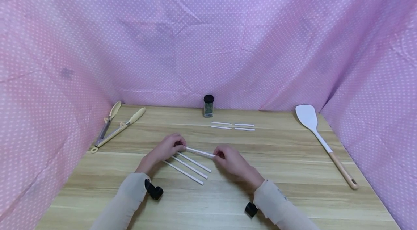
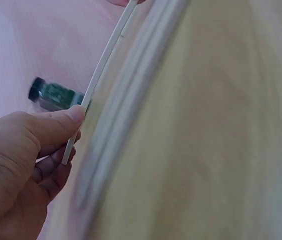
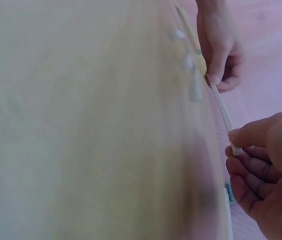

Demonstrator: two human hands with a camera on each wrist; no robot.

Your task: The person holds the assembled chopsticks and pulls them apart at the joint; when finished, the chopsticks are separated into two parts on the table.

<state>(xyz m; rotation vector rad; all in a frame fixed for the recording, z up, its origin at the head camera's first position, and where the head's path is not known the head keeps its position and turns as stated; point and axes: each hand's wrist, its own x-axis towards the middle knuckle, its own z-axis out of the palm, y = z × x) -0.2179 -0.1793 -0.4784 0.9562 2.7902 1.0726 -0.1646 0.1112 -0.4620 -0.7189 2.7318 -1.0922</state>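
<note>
Watching remotely, I see a white stick (image 1: pixel 200 151) pinched near both ends: left hand (image 1: pixel 168 146) toward nine o'clock, right hand (image 1: pixel 232 160) toward three.

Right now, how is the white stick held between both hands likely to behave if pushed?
The white stick looks fairly stiff, running straight from the left hand to the right hand. Being so slim, it is probably light and might snap if bent hard.

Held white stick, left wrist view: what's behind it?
Behind the white stick: a dark-capped jar and pink cloth; whatever the stick covers, perhaps the jar's base edge, cannot be seen.
</note>
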